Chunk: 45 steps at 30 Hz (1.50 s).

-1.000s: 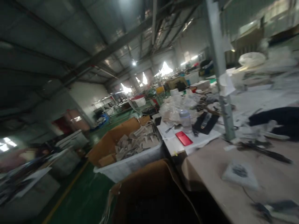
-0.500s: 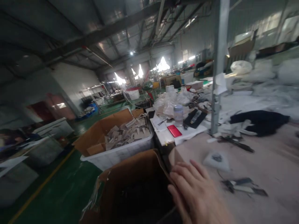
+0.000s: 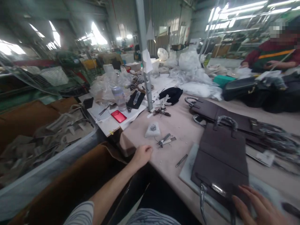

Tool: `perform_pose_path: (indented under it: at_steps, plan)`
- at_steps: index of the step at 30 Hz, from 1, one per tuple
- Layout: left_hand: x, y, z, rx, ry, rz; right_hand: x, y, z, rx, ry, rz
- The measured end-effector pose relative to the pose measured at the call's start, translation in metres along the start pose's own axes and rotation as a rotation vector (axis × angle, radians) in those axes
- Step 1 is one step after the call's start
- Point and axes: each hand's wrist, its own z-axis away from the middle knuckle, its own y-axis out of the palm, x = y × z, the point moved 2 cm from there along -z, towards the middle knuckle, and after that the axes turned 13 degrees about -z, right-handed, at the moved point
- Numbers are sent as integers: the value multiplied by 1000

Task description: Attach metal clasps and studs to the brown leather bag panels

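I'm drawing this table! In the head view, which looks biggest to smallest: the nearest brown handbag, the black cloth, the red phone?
1. brown handbag, though it lies nearest the camera
2. black cloth
3. red phone

Dark brown handbag (image 3: 222, 153) — lying flat on a pale board (image 3: 187, 170), handle at its far end, metal clasp nearest.

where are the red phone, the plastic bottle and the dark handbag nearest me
red phone (image 3: 118, 116): head view, middle of its red top face
plastic bottle (image 3: 119, 98): head view, middle of its clear body
dark handbag (image 3: 222, 156): head view, centre of its flat upper panel
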Motion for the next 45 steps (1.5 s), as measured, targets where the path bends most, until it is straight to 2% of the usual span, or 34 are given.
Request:
perform_pose_path:
  at_steps: [2,5,8,11,17,21,28,30,35,38,40,42,45]
  plan:
    - [-16,-6,-24,-80,118,-260,-3,5,8,-19,64,38]
    - [-44,3,-50,-72,199,-504,9,18,8,-46,112,14]
    - [-63,21,-66,18,225,-568,20,30,7,-46,135,-31]
    - [-72,35,-74,96,241,-611,24,35,10,-50,151,-56]
    - [-81,37,-85,196,203,-663,27,34,12,-65,158,-61]
    - [-85,38,-87,232,202,-654,35,33,12,-76,176,-59]
    - [-82,71,-78,289,203,-507,40,33,14,-79,211,-91]
    - [-80,75,-77,289,184,-483,41,33,14,-84,215,-101]
    - [-79,60,-78,159,183,-595,45,30,13,-86,217,-113]
    - [-86,56,-69,53,300,-767,47,29,12,-87,231,-107]
    - [-92,59,-60,17,369,-827,48,29,12,-83,243,-110]
    - [-98,66,-54,70,378,-826,50,29,12,-79,249,-117]
    - [-106,81,-52,221,335,-843,51,28,13,-76,256,-131]
